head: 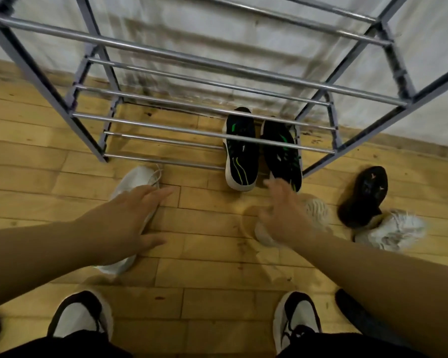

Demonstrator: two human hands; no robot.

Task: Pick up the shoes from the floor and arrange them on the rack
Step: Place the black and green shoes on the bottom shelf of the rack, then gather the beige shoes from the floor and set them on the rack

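Note:
A metal shoe rack (192, 60) with chrome bars stands against the wall. On its lowest shelf sits a pair of black shoes with green stripes (241, 156). A white shoe (135, 184) lies on the floor at the left, and my left hand (130, 218) hovers over it with fingers straight, holding nothing. A second white shoe (317, 209) lies mid-right, mostly hidden by my right hand (282, 213), whose relaxed fingers reach down over it. Further right a black shoe (362, 197) lies partly on another white shoe (391, 228).
The floor is light wooden boards (204, 275). My own two feet in black-and-white shoes (80, 316) stand at the bottom edge. A dark object (357, 313) lies at the lower right. A pale cloth-covered wall (243, 34) is behind the rack.

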